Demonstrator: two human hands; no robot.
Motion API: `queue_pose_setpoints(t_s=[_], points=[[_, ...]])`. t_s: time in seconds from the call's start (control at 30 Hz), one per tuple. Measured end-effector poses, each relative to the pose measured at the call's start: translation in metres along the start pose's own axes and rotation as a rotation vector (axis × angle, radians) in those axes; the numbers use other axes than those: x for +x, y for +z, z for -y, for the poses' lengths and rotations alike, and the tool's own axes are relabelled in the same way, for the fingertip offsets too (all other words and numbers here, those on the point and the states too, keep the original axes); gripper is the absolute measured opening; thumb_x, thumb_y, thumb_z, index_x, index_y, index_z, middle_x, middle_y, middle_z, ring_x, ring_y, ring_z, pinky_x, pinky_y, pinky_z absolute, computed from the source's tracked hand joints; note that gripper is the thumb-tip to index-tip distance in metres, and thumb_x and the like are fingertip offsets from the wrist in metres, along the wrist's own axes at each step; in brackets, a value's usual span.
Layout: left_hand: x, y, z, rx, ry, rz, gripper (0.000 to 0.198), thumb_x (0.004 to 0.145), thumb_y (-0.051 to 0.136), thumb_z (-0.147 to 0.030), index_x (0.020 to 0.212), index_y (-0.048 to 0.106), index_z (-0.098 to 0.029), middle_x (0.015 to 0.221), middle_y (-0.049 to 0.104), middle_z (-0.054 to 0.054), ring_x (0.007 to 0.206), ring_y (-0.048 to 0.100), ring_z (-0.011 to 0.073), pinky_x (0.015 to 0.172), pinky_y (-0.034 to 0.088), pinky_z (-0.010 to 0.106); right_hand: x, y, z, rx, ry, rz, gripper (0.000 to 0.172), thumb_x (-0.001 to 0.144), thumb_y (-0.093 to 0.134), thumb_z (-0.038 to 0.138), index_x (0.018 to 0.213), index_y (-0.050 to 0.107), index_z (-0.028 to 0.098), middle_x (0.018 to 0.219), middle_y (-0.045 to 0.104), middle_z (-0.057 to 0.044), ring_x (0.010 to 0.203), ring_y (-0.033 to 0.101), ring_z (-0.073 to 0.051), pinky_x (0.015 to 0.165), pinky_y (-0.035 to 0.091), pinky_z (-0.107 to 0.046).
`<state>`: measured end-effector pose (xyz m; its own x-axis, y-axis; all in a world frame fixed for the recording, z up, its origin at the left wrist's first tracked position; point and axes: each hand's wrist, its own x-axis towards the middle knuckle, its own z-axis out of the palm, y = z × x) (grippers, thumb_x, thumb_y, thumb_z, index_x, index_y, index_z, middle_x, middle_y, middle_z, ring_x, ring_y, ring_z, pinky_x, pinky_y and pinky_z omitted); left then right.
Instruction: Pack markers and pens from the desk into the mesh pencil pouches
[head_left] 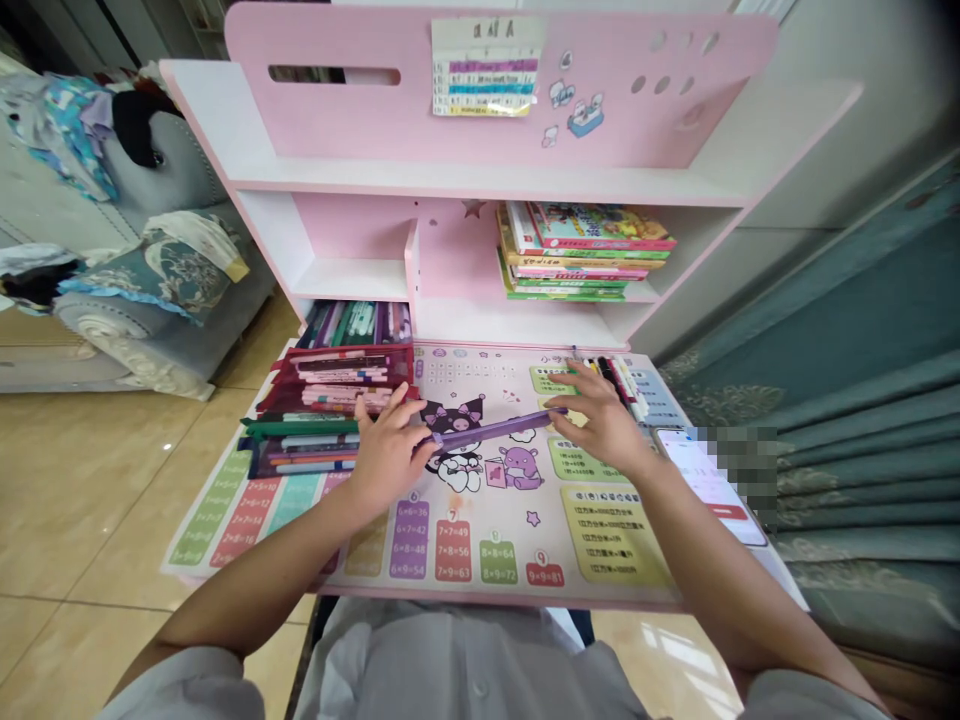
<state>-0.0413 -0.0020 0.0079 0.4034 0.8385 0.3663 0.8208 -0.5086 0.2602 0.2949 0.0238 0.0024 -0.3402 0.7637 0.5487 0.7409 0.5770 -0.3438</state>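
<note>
A long purple pen case (495, 430) lies just above the cartoon desk mat (480, 520), and both my hands hold it. My left hand (386, 450) grips its left end with the fingers curled round it. At its right end my right hand (600, 415) pinches it between thumb and fingers. Flat packs of coloured pens (322, 415) are stacked on the mat just left of my left hand. Several loose pens (619, 385) lie right behind my right hand.
A pink desk hutch (495, 110) rises behind the mat, with stacked books (581, 250) on its right shelf and more pens (356, 322) under its left shelf. A phone (709, 480) lies at the desk's right edge by a teal curtain. A sofa (127, 300) stands to the left.
</note>
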Motion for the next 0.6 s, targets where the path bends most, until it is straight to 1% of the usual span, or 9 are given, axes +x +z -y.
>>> queue_pose_setpoints(t_s=[0.07,0.13,0.2,0.3,0.37,0.4,0.5,0.6], points=[[-0.002,0.002,-0.001,-0.031,-0.01,0.026,0.015,0.087,0.066,-0.027,0.074,0.074,-0.024,0.125,0.069,0.007,0.136,0.047,0.0389,0.108,0.013,0.078,0.008,0.01,0.022,-0.006,0.009,-0.06,0.014,0.086,0.065,0.032,0.088,0.075,0.023,0.122,0.068,-0.012,0.134,0.048,-0.038,0.105,0.041,-0.067],[-0.003,0.003,-0.001,-0.059,-0.018,0.048,0.014,0.086,0.068,-0.027,0.074,0.074,-0.024,0.125,0.069,0.007,0.136,0.047,0.0392,0.108,0.014,0.079,0.018,0.021,0.047,0.051,-0.033,-0.042,0.015,0.085,0.067,0.037,0.085,0.074,0.023,0.124,0.067,-0.01,0.136,0.047,-0.036,0.106,0.042,-0.064],[-0.004,0.004,-0.001,-0.078,-0.023,0.062,0.012,0.085,0.069,-0.027,0.074,0.075,-0.024,0.125,0.069,0.008,0.136,0.046,0.0395,0.107,0.015,0.079,0.028,0.032,0.071,0.124,-0.107,0.047,0.02,0.083,0.07,0.041,0.077,0.072,0.022,0.125,0.066,-0.011,0.138,0.044,-0.036,0.106,0.042,-0.061],[-0.004,0.005,0.002,-0.097,-0.039,0.068,0.01,0.083,0.07,-0.027,0.075,0.075,-0.025,0.125,0.069,0.008,0.136,0.046,0.0392,0.107,0.016,0.078,0.04,0.044,0.096,0.175,-0.166,0.238,0.028,0.075,0.078,0.047,0.072,0.07,0.021,0.132,0.062,-0.012,0.141,0.038,-0.04,0.106,0.039,-0.065],[-0.004,0.006,0.004,-0.103,-0.055,0.068,0.009,0.083,0.07,-0.024,0.075,0.075,-0.025,0.125,0.069,0.008,0.136,0.046,0.0387,0.107,0.016,0.078,0.044,0.051,0.104,0.176,-0.17,0.313,0.03,0.071,0.081,0.047,0.075,0.069,0.021,0.135,0.06,-0.013,0.142,0.036,-0.042,0.106,0.036,-0.068],[-0.004,0.006,0.005,-0.104,-0.063,0.07,0.009,0.083,0.069,-0.023,0.076,0.075,-0.025,0.125,0.069,0.008,0.137,0.045,0.0386,0.107,0.016,0.078,0.044,0.054,0.106,0.175,-0.166,0.321,0.029,0.071,0.082,0.046,0.076,0.068,0.021,0.136,0.06,-0.013,0.142,0.035,-0.042,0.107,0.035,-0.068],[-0.004,0.007,0.007,-0.108,-0.076,0.083,0.011,0.083,0.067,-0.022,0.077,0.076,-0.025,0.124,0.069,0.008,0.137,0.045,0.0381,0.108,0.014,0.077,0.043,0.061,0.109,0.173,-0.154,0.28,0.024,0.074,0.08,0.04,0.081,0.068,0.021,0.134,0.061,-0.012,0.143,0.035,-0.039,0.108,0.034,-0.066],[-0.004,0.008,0.007,-0.108,-0.083,0.091,0.013,0.083,0.065,-0.021,0.076,0.076,-0.026,0.125,0.069,0.007,0.138,0.044,0.0378,0.109,0.012,0.076,0.039,0.067,0.112,0.151,-0.173,0.256,0.017,0.079,0.076,0.036,0.083,0.069,0.021,0.134,0.061,-0.012,0.143,0.036,-0.038,0.109,0.031,-0.065]])
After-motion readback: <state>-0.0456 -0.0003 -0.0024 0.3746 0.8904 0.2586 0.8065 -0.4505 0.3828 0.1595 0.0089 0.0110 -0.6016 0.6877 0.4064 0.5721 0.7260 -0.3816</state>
